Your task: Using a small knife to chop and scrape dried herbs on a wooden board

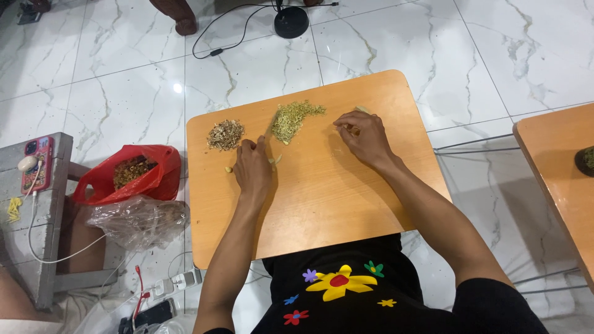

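A small wooden table [322, 204] stands in front of me. My left hand [252, 167] rests on it with fingers curled, pinching a small pale piece near its fingertips. A brownish pile of husks [225, 134] lies just left of that hand, and a greenish-yellow pile of small bits [291, 119] lies ahead of it. My right hand [364, 136] sits to the right of the green pile, fingers bent around a small pale piece. A single pale bit [228, 169] lies loose beside my left hand.
On the floor to the left sit a red plastic bag [133, 176] of brownish material and a clear plastic bag [139, 219]. A phone [37, 164] lies charging on a grey bench. A second wooden table [557, 179] stands to the right. Cables and a black round base [291, 21] lie beyond.
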